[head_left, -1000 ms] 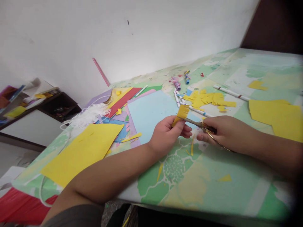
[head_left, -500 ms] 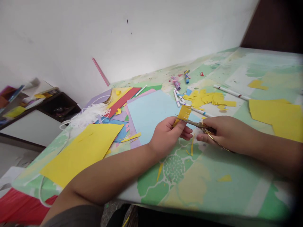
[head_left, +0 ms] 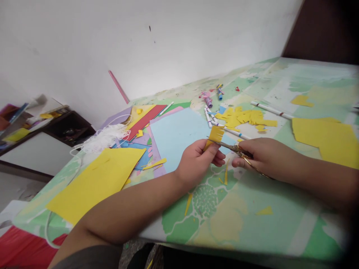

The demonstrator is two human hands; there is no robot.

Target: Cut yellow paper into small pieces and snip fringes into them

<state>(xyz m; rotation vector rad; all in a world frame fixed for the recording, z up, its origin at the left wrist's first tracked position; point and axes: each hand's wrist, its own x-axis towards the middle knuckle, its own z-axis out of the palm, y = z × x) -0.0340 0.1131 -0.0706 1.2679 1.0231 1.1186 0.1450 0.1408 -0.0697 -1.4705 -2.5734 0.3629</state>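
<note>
Between the thumb and fingers of my left hand point(head_left: 198, 160) is a small yellow paper strip point(head_left: 216, 133), its right edge cut into a fringe. My right hand point(head_left: 266, 157) is closed on a pair of scissors point(head_left: 238, 149) with gold-coloured handles. The blades point left and lie across the strip, close to my left thumb. How far apart the blades stand is hard to make out. Just beyond my hands lies a pile of fringed yellow paper pieces point(head_left: 241, 116). A light blue sheet point(head_left: 179, 130) rests on the table behind my left hand.
Left on the patterned tablecloth point(head_left: 224, 224) are a large yellow sheet point(head_left: 98, 183), a white cord bundle point(head_left: 109, 137) and a red strip point(head_left: 147, 121). White-barrelled pens point(head_left: 272, 110) and small paper rolls point(head_left: 208, 101) lie farther back. More yellow paper point(head_left: 328, 138) is at right.
The view has shifted very slightly. Both hands keep nearly the same pose, with the scissors still across the fringed yellow strip.
</note>
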